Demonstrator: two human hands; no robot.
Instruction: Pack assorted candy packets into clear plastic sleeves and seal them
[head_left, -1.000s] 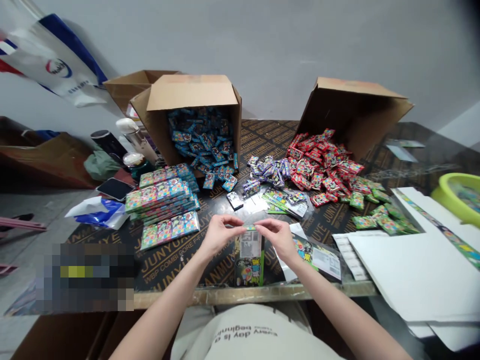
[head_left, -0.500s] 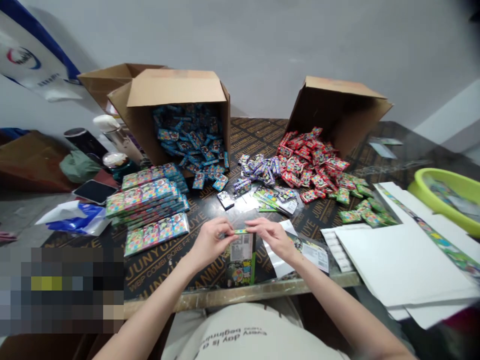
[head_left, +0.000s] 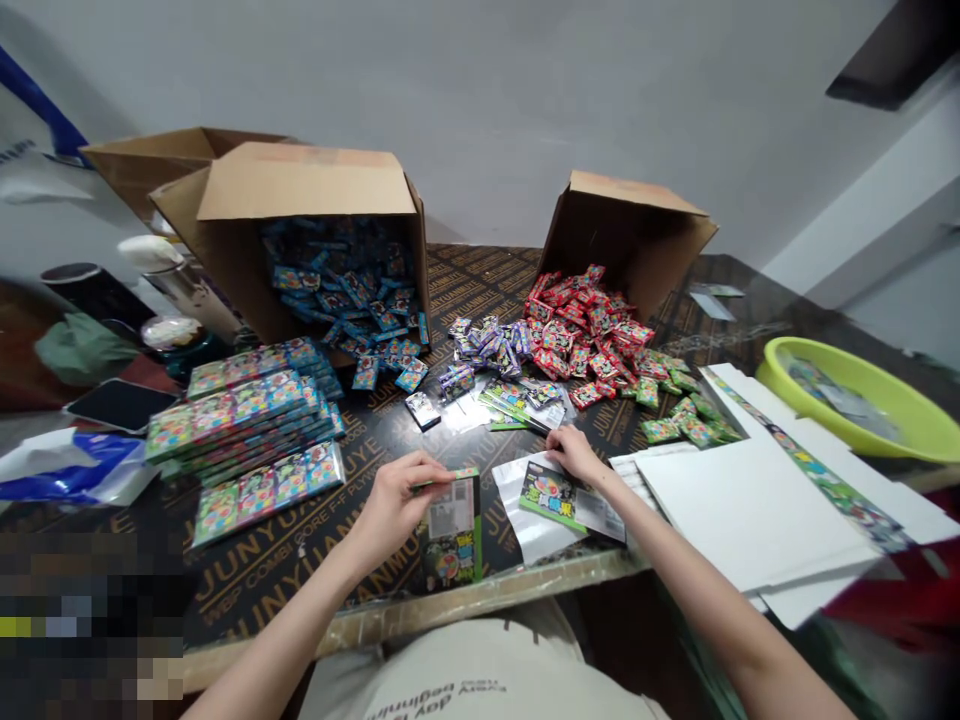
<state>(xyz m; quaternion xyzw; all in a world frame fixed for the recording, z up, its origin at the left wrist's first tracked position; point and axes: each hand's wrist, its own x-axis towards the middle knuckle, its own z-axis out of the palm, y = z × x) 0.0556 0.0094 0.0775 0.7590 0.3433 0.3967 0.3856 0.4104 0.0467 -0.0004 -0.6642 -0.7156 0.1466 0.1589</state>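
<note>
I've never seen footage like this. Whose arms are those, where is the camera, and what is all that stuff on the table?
There is no machine here. A person wears a camera on the head, so you look down along their own two bare arms. The left hand grips the top of a small upright box standing near the table's front edge. The right hand rests on a flat clear packet lying beside it. On the dark table two cardboard boxes lie tipped over: one spills blue packets, the other red packets. Stacks of finished colourful packs sit on the left, white card sheets and a green basin on the right.
</note>
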